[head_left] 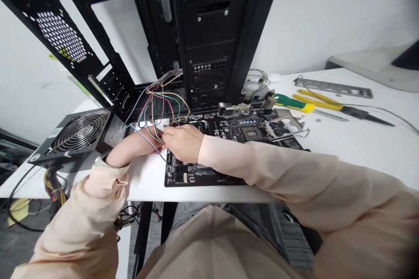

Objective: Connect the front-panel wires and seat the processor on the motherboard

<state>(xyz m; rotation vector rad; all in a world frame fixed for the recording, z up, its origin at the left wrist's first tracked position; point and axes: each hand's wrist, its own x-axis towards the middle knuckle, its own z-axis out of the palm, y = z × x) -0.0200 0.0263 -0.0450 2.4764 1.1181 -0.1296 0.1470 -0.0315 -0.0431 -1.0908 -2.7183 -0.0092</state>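
Observation:
A black motherboard [229, 139] lies flat on the white table [360, 139], its metal socket lever raised at the right. Thin coloured wires [160, 96] run from the open black computer case [203, 30] down to the board's left edge. My right hand [183, 141] rests on that left edge, fingers curled and pinched among the wires. My left hand [139, 146] lies beside it on the table, its fingers closed around the same bundle of wires; the fingertips are hidden behind the right hand.
A power supply [78, 135] with a round fan grille sits at the table's left corner, cables hanging below. Yellow-handled pliers [327, 102], a green-yellow screwdriver [293, 103] and a metal I/O plate [334, 88] lie at the right. A cooler fan [255, 85] is behind the board.

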